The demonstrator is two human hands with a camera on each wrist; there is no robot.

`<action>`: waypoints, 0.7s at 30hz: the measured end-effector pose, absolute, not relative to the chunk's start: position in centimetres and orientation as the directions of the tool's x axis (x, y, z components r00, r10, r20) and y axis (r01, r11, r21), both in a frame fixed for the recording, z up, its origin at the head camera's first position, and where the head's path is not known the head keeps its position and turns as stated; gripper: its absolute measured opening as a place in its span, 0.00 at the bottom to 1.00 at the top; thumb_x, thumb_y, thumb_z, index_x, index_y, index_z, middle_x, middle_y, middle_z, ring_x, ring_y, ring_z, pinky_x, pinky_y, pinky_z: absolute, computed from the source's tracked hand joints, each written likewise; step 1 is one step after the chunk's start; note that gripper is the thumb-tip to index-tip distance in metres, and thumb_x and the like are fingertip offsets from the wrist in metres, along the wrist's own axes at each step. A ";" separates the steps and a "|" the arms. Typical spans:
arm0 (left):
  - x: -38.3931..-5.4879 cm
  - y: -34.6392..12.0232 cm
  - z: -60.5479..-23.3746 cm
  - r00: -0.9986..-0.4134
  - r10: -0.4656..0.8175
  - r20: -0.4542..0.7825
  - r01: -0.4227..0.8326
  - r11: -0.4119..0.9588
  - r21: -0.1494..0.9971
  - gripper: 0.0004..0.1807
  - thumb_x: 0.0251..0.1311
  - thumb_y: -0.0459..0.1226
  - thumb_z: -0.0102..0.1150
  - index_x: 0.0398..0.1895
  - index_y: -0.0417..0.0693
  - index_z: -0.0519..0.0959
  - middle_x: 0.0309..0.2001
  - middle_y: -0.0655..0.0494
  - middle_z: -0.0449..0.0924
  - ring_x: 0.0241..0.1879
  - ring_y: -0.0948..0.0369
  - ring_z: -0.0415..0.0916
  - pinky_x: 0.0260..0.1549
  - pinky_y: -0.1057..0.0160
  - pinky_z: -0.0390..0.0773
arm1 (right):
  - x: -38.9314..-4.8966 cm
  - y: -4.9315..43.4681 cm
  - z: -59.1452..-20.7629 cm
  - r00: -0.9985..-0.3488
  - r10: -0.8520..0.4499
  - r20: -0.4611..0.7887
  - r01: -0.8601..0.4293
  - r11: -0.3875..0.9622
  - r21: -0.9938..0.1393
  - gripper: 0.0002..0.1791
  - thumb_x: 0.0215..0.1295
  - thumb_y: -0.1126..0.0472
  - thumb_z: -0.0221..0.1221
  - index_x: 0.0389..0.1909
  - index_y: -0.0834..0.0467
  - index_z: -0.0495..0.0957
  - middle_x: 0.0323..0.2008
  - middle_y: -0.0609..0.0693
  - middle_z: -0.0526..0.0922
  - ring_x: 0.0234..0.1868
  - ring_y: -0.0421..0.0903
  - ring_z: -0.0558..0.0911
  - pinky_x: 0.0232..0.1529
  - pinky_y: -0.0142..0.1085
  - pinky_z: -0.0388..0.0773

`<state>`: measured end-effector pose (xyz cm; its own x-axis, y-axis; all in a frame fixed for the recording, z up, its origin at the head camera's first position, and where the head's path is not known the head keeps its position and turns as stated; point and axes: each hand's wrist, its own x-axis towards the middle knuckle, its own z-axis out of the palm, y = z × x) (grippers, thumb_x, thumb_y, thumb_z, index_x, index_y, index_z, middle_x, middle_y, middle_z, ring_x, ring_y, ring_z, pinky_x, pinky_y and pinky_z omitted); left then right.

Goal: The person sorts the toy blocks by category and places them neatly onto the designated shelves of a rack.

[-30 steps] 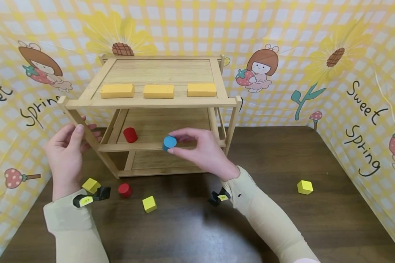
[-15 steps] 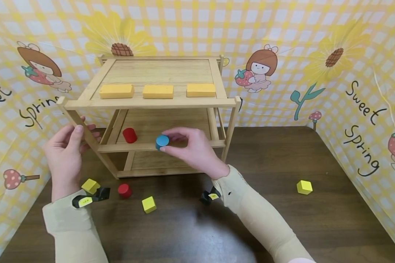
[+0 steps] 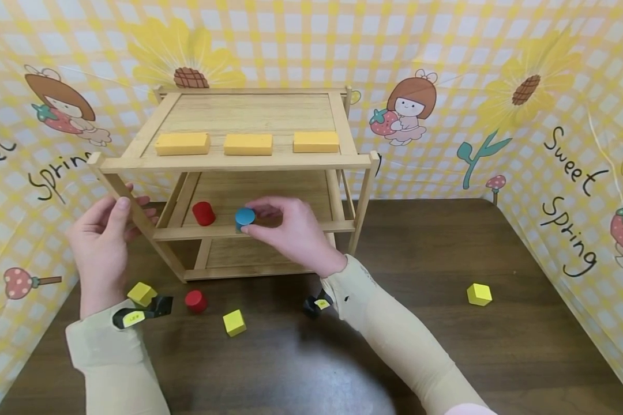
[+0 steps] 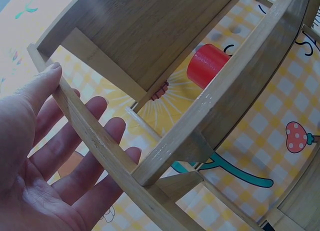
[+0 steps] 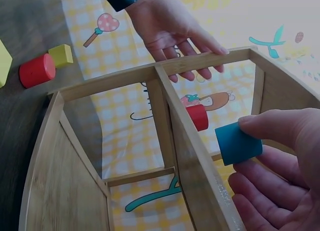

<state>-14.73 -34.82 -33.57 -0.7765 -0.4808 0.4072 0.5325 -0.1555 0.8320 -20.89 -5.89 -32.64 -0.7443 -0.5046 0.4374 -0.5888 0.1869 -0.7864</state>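
At the rack point(image 3: 254, 112), the right hand point(image 3: 293, 230) pinches the blue cylinder point(image 3: 245, 217) between thumb and fingers at the front edge of the middle shelf point(image 3: 285, 187), right of the red cylinder point(image 3: 203, 214) standing there; a pinch by the sides probably keeps it upright. The left hand's grip is spread, thumb and loosely extended fingers on either side of the rack's left front post point(image 3: 135, 204), perhaps to steady it; how firmly it presses, I cannot tell. Whether the blue cylinder's base touches the shelf is unclear. The left wrist view crops it; the middle shelf hides much of the rack's bottom shelf point(image 3: 262, 256).
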 end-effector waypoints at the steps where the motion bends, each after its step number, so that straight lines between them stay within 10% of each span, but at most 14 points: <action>1: -14.7 -34.8 -33.5 -0.777 -0.481 0.407 0.533 -0.156 0.832 0.21 0.67 0.33 0.65 0.56 0.23 0.78 0.39 0.38 0.87 0.31 0.52 0.87 0.35 0.61 0.86 | -21.0 -6.0 -32.6 -0.743 -0.504 0.440 -0.592 0.189 -0.784 0.16 0.62 0.59 0.72 0.50 0.58 0.86 0.41 0.44 0.87 0.42 0.40 0.84 0.48 0.33 0.81; 21: -14.8 -34.8 -33.7 -0.767 -0.465 0.442 0.566 -0.166 0.808 0.20 0.68 0.30 0.63 0.55 0.19 0.77 0.38 0.38 0.87 0.31 0.52 0.87 0.36 0.61 0.86 | -21.8 -6.9 -32.3 -0.772 -0.490 0.404 -0.566 0.242 -0.788 0.18 0.64 0.60 0.71 0.53 0.58 0.84 0.45 0.45 0.87 0.47 0.41 0.84 0.50 0.27 0.78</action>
